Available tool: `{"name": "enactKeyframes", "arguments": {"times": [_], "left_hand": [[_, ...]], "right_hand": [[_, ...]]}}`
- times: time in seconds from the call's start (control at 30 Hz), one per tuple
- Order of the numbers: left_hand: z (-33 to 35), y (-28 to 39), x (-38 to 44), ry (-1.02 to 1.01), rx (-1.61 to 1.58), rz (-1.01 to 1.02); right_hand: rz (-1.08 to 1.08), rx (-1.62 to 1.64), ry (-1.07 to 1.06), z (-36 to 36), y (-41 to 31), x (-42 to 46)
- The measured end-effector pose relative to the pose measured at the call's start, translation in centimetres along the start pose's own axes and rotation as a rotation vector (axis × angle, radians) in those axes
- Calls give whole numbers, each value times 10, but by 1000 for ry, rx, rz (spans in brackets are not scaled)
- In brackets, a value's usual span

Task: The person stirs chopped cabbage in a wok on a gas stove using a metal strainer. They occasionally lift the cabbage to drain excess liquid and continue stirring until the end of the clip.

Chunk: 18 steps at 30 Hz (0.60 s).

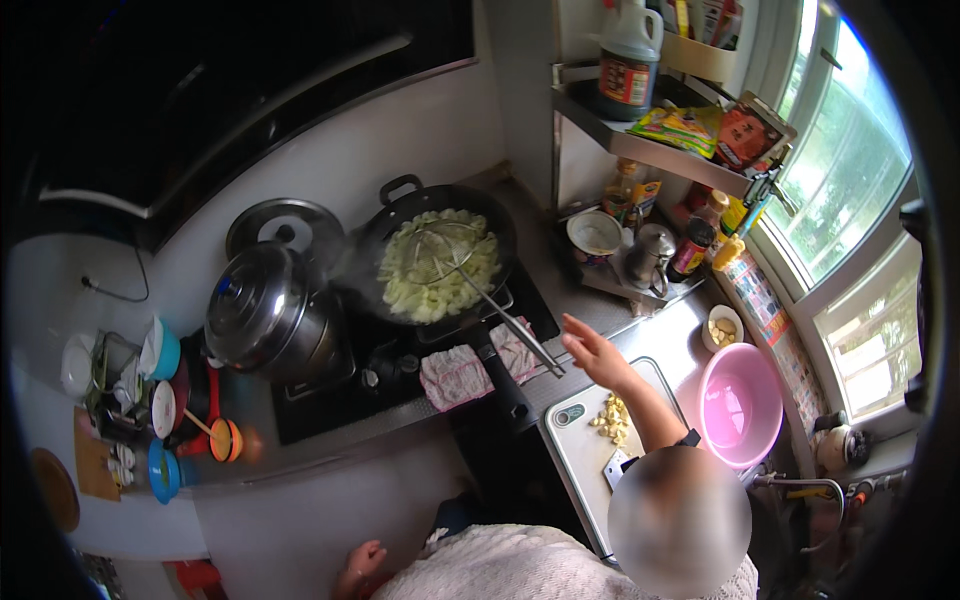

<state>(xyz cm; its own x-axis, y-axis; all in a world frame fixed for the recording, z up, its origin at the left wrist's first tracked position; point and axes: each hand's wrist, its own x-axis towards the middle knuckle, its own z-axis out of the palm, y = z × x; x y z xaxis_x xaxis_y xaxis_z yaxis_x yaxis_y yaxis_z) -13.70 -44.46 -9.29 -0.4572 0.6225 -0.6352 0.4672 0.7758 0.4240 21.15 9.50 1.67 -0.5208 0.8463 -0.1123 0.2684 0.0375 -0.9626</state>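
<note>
My right hand point(596, 354) is empty, fingers extended, above the counter between the skimmer's handle and a cutting board point(574, 457). Chopped pale yellow pieces point(613, 420) and part of a cleaver point(616, 469) lie on the board. The wire skimmer point(435, 255) rests on pale green chopped vegetable point(427, 300) in a black wok point(501, 217) on the stove. Its metal handle point(521, 334) reaches over the wok's near edge. Low at the left, beside a light knitted garment point(495, 562), my left hand point(365, 559) hangs with curled fingers; whether it holds anything is unclear.
A lidded steel pot point(274, 315) stands left of the wok, with steam between them. A cloth point(457, 375) lies under the wok's long handle point(506, 382). At right are a pink basin point(739, 405) and a small bowl point(712, 322). A condiment rack point(652, 146) fills the corner.
</note>
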Motion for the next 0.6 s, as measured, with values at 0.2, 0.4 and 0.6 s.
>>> {"name": "enactKeyframes", "arguments": {"times": [0.2, 0.4, 0.6], "left_hand": [[-2, 20, 68, -73, -60, 97], [-28, 22, 106, -9, -157, 152], [-39, -9, 138, -40, -110, 140]], "right_hand": [[-90, -507, -126, 39, -29, 1], [-311, -887, 243, 54, -92, 17], [-347, -1023, 280, 74, -129, 39]]}}
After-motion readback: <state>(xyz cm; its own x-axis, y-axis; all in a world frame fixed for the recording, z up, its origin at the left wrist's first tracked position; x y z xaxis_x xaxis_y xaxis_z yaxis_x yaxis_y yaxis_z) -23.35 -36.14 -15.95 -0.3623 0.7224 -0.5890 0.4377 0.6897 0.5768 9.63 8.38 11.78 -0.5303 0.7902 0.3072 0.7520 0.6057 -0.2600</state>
